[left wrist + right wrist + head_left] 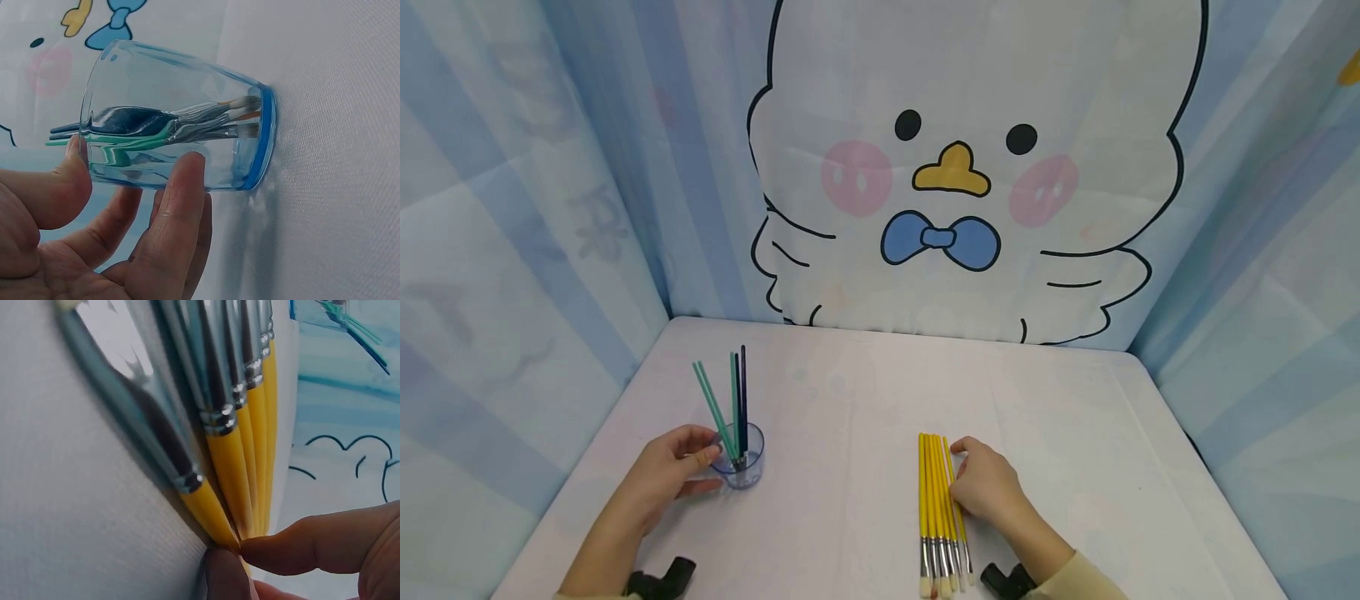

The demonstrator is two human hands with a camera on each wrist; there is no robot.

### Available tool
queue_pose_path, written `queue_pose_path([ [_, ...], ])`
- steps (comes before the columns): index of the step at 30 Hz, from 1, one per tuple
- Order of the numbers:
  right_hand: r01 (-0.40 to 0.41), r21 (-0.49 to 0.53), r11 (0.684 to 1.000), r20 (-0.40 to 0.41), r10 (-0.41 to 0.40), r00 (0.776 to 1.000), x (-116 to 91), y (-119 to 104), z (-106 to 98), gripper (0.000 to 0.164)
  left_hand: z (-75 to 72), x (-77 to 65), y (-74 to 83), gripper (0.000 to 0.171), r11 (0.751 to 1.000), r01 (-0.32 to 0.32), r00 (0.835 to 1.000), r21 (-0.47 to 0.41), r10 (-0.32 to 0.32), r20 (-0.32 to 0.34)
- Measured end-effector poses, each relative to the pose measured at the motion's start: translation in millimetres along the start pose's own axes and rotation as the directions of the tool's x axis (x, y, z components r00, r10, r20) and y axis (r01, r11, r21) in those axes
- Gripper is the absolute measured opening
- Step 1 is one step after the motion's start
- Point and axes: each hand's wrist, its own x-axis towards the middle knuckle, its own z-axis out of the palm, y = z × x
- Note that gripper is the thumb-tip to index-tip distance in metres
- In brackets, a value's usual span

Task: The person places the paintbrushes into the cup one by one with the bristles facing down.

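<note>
At the left of the table stands a clear bluish plastic cup point(751, 477), upright, with several green and dark blue paintbrushes point(743, 400) in it, bristles down. My left hand point(672, 467) holds the cup's near left side; in the left wrist view the thumb is at the rim and another finger point(178, 212) lies along the wall. Several yellow-handled paintbrushes point(934, 492) lie side by side, bristles toward me. At their right end, my right hand point(988, 483) pinches the outermost yellow paintbrush point(209, 512) by its handle, between thumb and forefinger.
A white cloth point(842, 400) covers the table. Light blue curtains point(512, 250) hang at both sides, and a cartoon bird print point(850, 283) fills the back. Black wrist-worn devices point(670, 577) show near the bottom edge.
</note>
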Motion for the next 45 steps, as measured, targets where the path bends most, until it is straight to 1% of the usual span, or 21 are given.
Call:
queue_pose_path([
  [6,-0.015,0.025,1.000,0.015,0.015,1.000,0,1,-2,0.058,0.1,-0.4,0.5,0.037,1.000,-0.004,1.000,0.003,0.004,0.002],
  [14,0.014,-0.016,1.000,0.006,-0.014,1.000,0,-1,-1,0.056,0.8,-0.2,0.2,0.036,1.000,0.002,1.000,0.002,-0.002,-0.005],
  [16,0.012,-0.012,1.000,0.011,-0.012,1.000,1,0,-1,0.056,0.9,-0.2,0.5,0.036,1.000,0.003,1.000,0.006,-0.003,-0.010],
  [18,0.005,0.017,1.000,0.019,-0.006,1.000,3,1,-2,0.057,1.0,-0.3,1.0,0.037,1.000,0.004,1.000,0.009,-0.004,-0.015],
  [21,-0.039,0.123,0.992,0.069,0.031,0.997,8,3,-6,0.062,1.0,-0.7,1.9,0.037,1.000,0.007,1.000,0.007,-0.007,-0.016],
  [24,-0.077,0.253,0.964,0.128,0.045,0.991,11,6,-9,0.066,0.7,-1.0,1.8,0.038,1.000,0.006,1.000,0.005,-0.006,-0.009],
  [26,-0.092,0.320,0.943,0.160,0.042,0.986,12,6,-9,0.066,0.5,-0.9,1.4,0.038,1.000,0.006,1.000,0.004,-0.006,-0.005],
  [30,-0.086,0.416,0.905,0.188,0.007,0.982,13,4,-8,0.066,0.4,-0.3,0.5,0.038,1.000,0.006,1.000,0.008,-0.006,-0.006],
  [36,-0.100,0.554,0.826,0.232,-0.037,0.972,15,-5,-8,0.067,0.9,-0.8,0.9,0.038,1.000,0.004,1.000,0.006,-0.004,-0.005],
  [41,-0.107,0.626,0.773,0.217,-0.040,0.975,17,-21,-4,0.066,0.7,-1.3,1.0,0.038,1.000,0.009,1.000,0.011,-0.009,-0.011],
  [45,-0.088,0.675,0.733,0.190,-0.058,0.980,17,-37,0,0.066,0.5,-1.2,1.0,0.037,1.000,0.008,1.000,0.010,-0.008,-0.017],
])
